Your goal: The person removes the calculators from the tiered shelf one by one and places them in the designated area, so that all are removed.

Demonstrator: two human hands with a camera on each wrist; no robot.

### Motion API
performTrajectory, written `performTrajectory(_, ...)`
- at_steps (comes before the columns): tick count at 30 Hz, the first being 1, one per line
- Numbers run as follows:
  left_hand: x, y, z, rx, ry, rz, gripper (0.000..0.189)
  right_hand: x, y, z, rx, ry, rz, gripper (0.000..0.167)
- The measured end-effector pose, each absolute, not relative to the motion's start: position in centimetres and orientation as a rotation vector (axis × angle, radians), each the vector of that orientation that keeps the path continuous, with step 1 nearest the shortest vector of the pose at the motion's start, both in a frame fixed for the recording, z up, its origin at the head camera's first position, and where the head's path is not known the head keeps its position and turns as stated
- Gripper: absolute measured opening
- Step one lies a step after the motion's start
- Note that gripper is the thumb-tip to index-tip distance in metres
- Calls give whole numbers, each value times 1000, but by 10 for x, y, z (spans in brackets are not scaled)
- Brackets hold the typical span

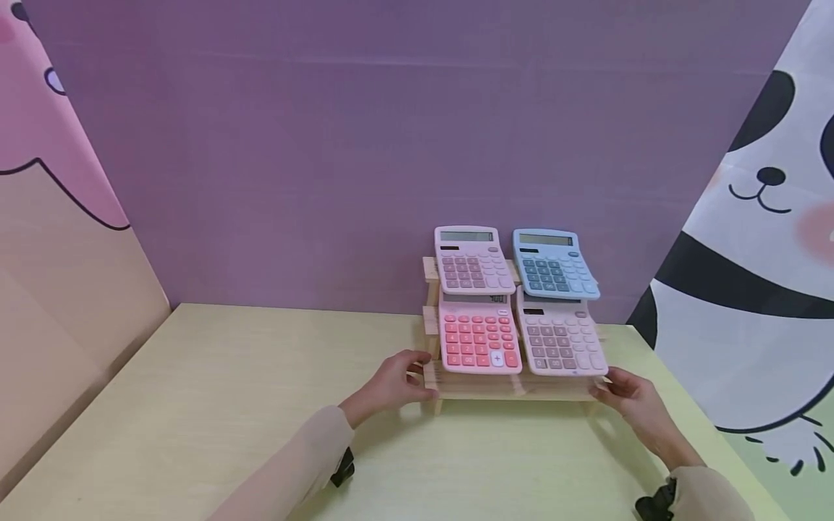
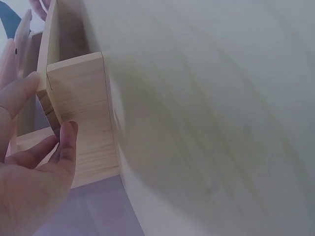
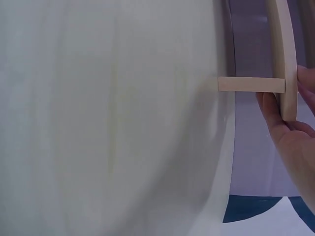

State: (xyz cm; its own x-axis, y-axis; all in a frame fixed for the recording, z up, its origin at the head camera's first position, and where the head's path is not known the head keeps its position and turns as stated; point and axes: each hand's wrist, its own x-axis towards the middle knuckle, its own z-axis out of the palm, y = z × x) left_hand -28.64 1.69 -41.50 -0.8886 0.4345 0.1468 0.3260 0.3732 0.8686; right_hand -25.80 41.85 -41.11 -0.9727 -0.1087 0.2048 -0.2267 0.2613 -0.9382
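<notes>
A tiered wooden stand [image 1: 482, 388] holds calculators in two rows, tilted back. On top are a lilac calculator [image 1: 464, 271] and a blue calculator [image 1: 547, 275]. Below them lean a pink calculator [image 1: 481, 340] with red keys and a pale lilac calculator [image 1: 560, 344], their upper parts partly covered. My left hand [image 1: 394, 382] grips the left end of the lowest shelf. In the left wrist view, its fingers [image 2: 69, 140] curl at the board's edge beside the side panel [image 2: 83, 88]. My right hand [image 1: 635, 409] pinches the shelf's right end, close by a wooden leg [image 3: 251, 84].
The stand is on a pale wooden table [image 1: 274, 405], right of the middle. Behind rises a purple backdrop [image 1: 293, 159]. A panda-printed panel [image 1: 749, 253] borders the right side, and a pink and beige panel [image 1: 65, 289] the left.
</notes>
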Motion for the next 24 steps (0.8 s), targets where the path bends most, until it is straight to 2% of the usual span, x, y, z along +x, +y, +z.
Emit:
performTrajectory(4,-288,18,-417,692,2520,1547,64,-258,421,-410,280,-2478,1759,31)
performTrajectory(12,-288,19,-417,677,2525,1540,64,-257,421,-411,314,-2449,1752,29)
performTrajectory(19,-286,19,-416,699,2523,1563,61,-257,421,-411,301,-2518,1633,47)
performTrajectory(24,-285,18,-416,712,2524,1564,60,-256,421,-412,304,-2516,1621,46)
